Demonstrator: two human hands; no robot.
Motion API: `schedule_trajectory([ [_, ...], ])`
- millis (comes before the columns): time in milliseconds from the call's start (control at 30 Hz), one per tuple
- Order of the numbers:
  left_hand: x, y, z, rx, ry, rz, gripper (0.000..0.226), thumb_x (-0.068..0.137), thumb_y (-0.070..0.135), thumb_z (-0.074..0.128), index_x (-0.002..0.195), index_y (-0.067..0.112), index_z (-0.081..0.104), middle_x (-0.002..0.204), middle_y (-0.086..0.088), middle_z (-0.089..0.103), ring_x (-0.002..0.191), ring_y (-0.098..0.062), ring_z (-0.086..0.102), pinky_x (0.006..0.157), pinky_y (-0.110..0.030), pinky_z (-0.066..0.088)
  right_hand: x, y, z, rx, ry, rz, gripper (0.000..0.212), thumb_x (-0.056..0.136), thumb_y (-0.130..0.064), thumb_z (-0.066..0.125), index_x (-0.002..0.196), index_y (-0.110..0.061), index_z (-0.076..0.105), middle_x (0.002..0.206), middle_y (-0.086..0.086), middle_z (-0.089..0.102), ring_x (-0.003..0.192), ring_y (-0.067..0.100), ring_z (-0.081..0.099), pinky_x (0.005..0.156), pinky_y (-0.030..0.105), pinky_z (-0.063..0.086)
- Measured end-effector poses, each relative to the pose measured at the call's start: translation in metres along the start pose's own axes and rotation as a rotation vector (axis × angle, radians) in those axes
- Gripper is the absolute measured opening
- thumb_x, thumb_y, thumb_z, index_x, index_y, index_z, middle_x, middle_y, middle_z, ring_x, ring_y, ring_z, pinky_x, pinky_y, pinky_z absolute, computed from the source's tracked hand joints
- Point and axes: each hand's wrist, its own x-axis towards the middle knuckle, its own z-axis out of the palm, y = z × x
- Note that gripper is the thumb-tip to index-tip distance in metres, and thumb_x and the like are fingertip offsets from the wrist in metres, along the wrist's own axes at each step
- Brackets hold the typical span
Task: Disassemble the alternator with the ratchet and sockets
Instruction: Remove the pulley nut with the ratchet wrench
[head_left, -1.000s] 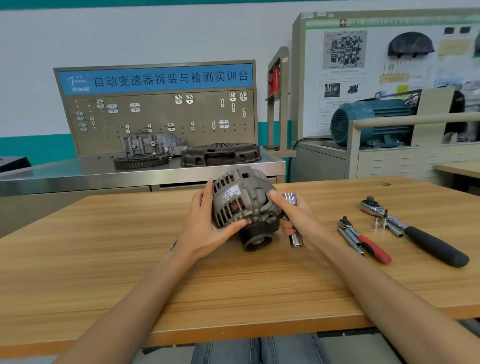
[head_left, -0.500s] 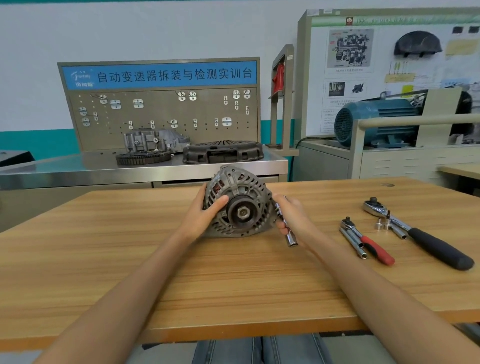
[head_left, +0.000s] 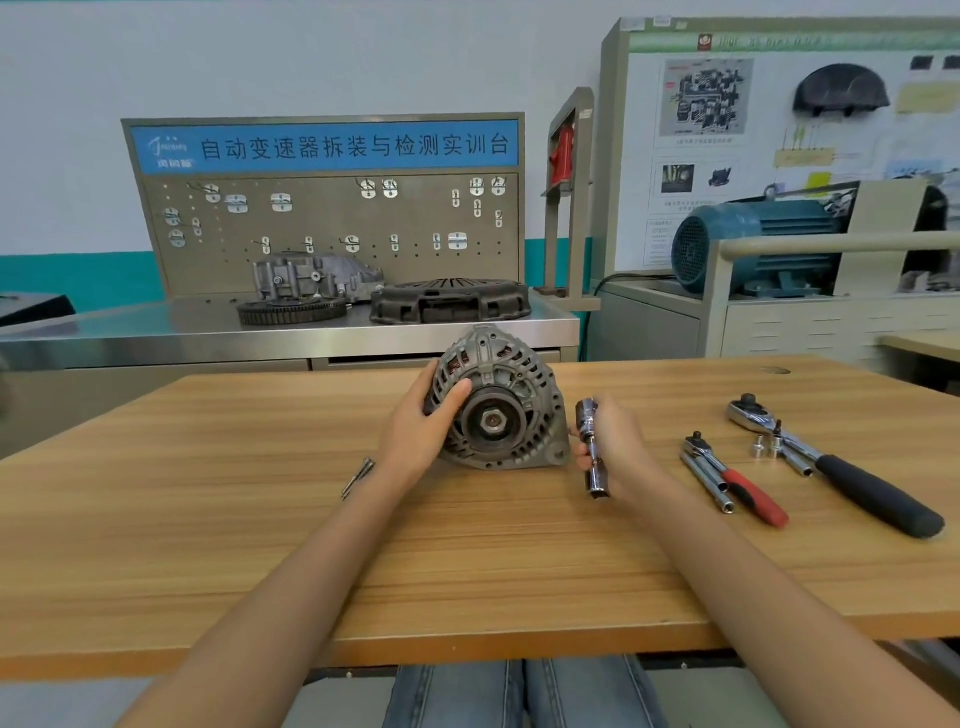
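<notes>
A grey alternator (head_left: 511, 400) stands on its edge on the wooden table (head_left: 208, 519), its pulley and centre nut facing me. My left hand (head_left: 423, 426) grips its left side, thumb on the front housing. Just right of it, my right hand (head_left: 610, 447) holds a chrome socket tool (head_left: 592, 447), a socket on an extension bar, upright and clear of the alternator. A large ratchet (head_left: 831, 462) with a black handle lies at the right. A smaller red-handled ratchet (head_left: 737, 480) lies beside it.
Small loose sockets (head_left: 766, 447) sit between the two ratchets. A thin metal bolt (head_left: 358, 475) lies left of my left wrist. Behind the table stands a steel bench (head_left: 156, 332) with a clutch cover, a gear ring and a pegboard. A blue motor (head_left: 748, 244) is at back right.
The alternator was turned from pulley-down to pulley facing me and now rests on the table. My right hand moved off it to the right, with the socket tool raised upright.
</notes>
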Motion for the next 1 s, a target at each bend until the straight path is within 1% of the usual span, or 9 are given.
schedule_trajectory([
  [100,-0.008,0.001,-0.003,0.054,-0.035,0.031,0.058,0.094,0.054,0.046,0.147,0.035,0.032,0.146,0.008,0.045,0.132,-0.014,0.043,0.108,-0.040,0.039,-0.006,-0.004,-0.001,0.058,-0.030,0.016,0.023,0.097,-0.020,0.030,0.077,-0.014,0.040,0.057,0.000,0.042,0.039,0.010,0.037,0.032,0.020,0.028],
  [233,-0.023,-0.004,-0.017,0.124,0.010,0.050,0.042,0.098,0.038,0.048,0.137,0.022,0.047,0.124,0.014,0.052,0.113,-0.003,0.046,0.090,-0.022,0.036,-0.025,-0.003,0.002,0.268,-0.185,0.127,0.027,0.096,-0.016,0.029,0.072,-0.011,0.042,0.048,-0.001,0.043,0.035,0.008,0.034,0.029,0.018,0.026],
  [333,-0.033,0.000,-0.023,0.196,0.222,0.004,0.014,0.096,0.028,0.052,0.093,0.016,0.058,0.097,0.001,0.061,0.092,-0.017,0.055,0.073,-0.028,0.038,-0.040,0.001,0.011,0.367,-0.286,0.226,0.017,0.094,-0.015,0.033,0.082,-0.009,0.044,0.060,0.004,0.043,0.040,0.008,0.034,0.030,0.017,0.027],
  [433,-0.049,0.013,-0.022,0.202,0.209,-0.057,0.031,0.096,0.023,0.049,0.067,0.013,0.051,0.070,-0.007,0.059,0.073,-0.027,0.054,0.063,-0.035,0.037,-0.052,0.007,0.026,0.418,-0.359,0.299,0.012,0.092,-0.015,0.038,0.085,-0.008,0.044,0.065,0.006,0.043,0.042,0.009,0.036,0.032,0.017,0.028],
  [633,-0.083,0.037,-0.011,-0.213,-0.398,-0.274,0.040,0.097,0.044,0.046,0.094,0.006,0.056,0.067,-0.003,0.061,0.053,-0.014,0.054,0.045,-0.020,0.042,-0.063,0.008,0.046,0.499,-0.414,0.364,0.018,0.098,-0.020,0.046,0.100,-0.002,0.049,0.061,0.010,0.055,0.043,0.014,0.049,0.038,0.018,0.041],
  [733,-0.086,0.050,-0.012,-0.342,-0.421,-0.389,0.054,0.083,0.050,0.060,0.105,0.002,0.050,0.075,-0.008,0.063,0.056,-0.017,0.061,0.048,-0.022,0.050,-0.062,0.005,0.051,0.460,-0.350,0.328,0.021,0.097,-0.021,0.051,0.102,-0.001,0.053,0.085,0.015,0.058,0.059,0.018,0.058,0.042,0.023,0.050],
  [833,-0.087,0.061,-0.012,-0.383,-0.456,-0.539,0.057,0.081,0.031,0.074,0.120,0.001,0.044,0.095,-0.019,0.066,0.066,-0.021,0.070,0.058,-0.025,0.058,-0.062,-0.003,0.058,0.513,-0.321,0.370,0.024,0.096,-0.018,0.053,0.113,-0.001,0.050,0.105,0.022,0.054,0.073,0.025,0.058,0.045,0.026,0.055],
  [933,-0.085,0.068,-0.014,-0.485,-0.486,-0.622,0.049,0.079,0.018,0.074,0.117,-0.005,0.052,0.093,-0.020,0.065,0.064,-0.019,0.070,0.057,-0.023,0.058,-0.060,-0.010,0.061,0.580,-0.299,0.435,0.032,0.096,-0.015,0.053,0.124,0.000,0.046,0.121,0.026,0.049,0.099,0.032,0.057,0.052,0.033,0.057],
  [1000,-0.084,0.070,-0.015,-0.584,-0.451,-0.664,0.035,0.081,0.014,0.072,0.107,-0.006,0.058,0.084,-0.018,0.066,0.061,-0.018,0.069,0.054,-0.022,0.058,-0.058,-0.012,0.057,0.465,-0.345,0.430,0.036,0.096,-0.017,0.054,0.127,0.000,0.046,0.125,0.024,0.052,0.100,0.030,0.058,0.057,0.036,0.057],
])
